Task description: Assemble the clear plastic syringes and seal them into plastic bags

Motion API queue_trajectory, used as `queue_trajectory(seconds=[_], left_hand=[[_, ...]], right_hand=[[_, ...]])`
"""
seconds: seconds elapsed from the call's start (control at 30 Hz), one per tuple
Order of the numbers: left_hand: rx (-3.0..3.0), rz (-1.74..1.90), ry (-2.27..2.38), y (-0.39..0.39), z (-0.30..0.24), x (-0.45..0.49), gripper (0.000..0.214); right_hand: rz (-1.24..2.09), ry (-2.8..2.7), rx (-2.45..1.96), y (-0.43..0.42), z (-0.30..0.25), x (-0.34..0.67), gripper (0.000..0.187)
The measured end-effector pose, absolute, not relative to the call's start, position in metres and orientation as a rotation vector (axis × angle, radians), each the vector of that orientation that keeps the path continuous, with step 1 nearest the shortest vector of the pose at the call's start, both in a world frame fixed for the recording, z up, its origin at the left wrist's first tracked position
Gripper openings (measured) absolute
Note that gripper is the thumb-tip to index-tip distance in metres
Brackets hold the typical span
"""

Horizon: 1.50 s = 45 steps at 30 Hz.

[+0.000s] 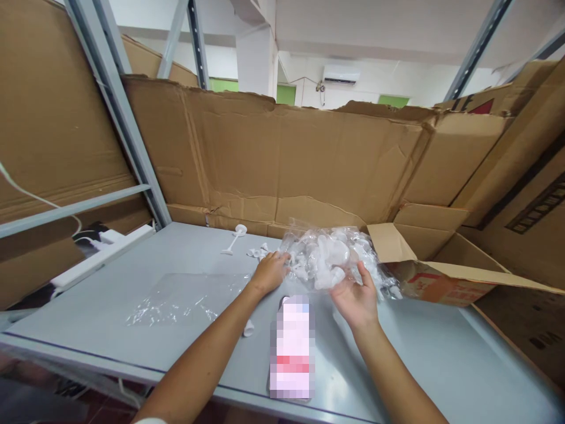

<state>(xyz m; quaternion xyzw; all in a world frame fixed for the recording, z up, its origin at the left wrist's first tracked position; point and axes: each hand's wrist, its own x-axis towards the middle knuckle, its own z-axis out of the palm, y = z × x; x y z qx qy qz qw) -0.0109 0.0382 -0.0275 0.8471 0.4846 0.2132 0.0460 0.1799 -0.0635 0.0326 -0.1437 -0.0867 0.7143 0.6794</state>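
Note:
A clear plastic bag (324, 250) filled with white plastic pieces lies at the back middle of the table. My left hand (270, 274) has its fingers curled at the bag's left edge, close to several small white pieces (259, 251). From the right, my right hand (358, 297) holds the bag's near side, palm turned up and thumb raised; its other fingertips are partly hidden under the bag and a white piece (331, 277). Between my forearms lies a phone (292, 347) with its screen blurred out.
A white stand-like piece (236, 239) lies at the back left. A flat clear bag (185, 300) and a small white piece (248, 328) are nearer. An opened cardboard box (441, 282) stands right. Cardboard walls (286, 159) enclose the back; a power strip (103, 259) runs along the left edge.

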Motion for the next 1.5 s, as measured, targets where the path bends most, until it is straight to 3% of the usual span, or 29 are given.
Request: queue_trajectory(seconds=[0.43, 0.53, 0.63, 0.7, 0.9, 1.07, 1.27, 1.5], left_hand=[[2.48, 0.9, 1.397, 0.04, -0.017, -0.023, 0.013], [2.389, 1.136, 1.404, 0.026, 0.006, -0.04, 0.015], [2.048, 1.839, 1.383, 0.005, 0.027, -0.052, 0.01], [1.992, 2.015, 1.299, -0.006, 0.036, -0.055, 0.008], [2.511, 1.367, 1.018, -0.022, 0.04, -0.048, 0.017], [2.24, 1.261, 0.949, -0.029, 0.041, -0.043, 0.023], [1.924, 1.484, 0.684, -0.037, 0.042, -0.034, 0.013], [1.911, 2.003, 0.86, -0.039, 0.048, -0.04, 0.01]], right_hand=[[1.419, -0.149, -0.442, -0.056, 0.025, 0.184, 0.005], [1.306, -0.131, -0.465, -0.052, 0.025, 0.188, 0.007], [1.225, -0.147, -0.487, -0.048, 0.024, 0.192, 0.009], [1.193, -0.165, -0.492, -0.047, 0.022, 0.193, 0.009], [1.169, -0.235, -0.497, -0.049, 0.019, 0.188, 0.011], [1.199, -0.218, -0.547, -0.049, 0.017, 0.184, 0.009], [1.307, -0.169, -0.491, -0.051, 0.018, 0.178, 0.007], [1.418, -0.099, -0.37, -0.054, 0.025, 0.189, 0.006]])
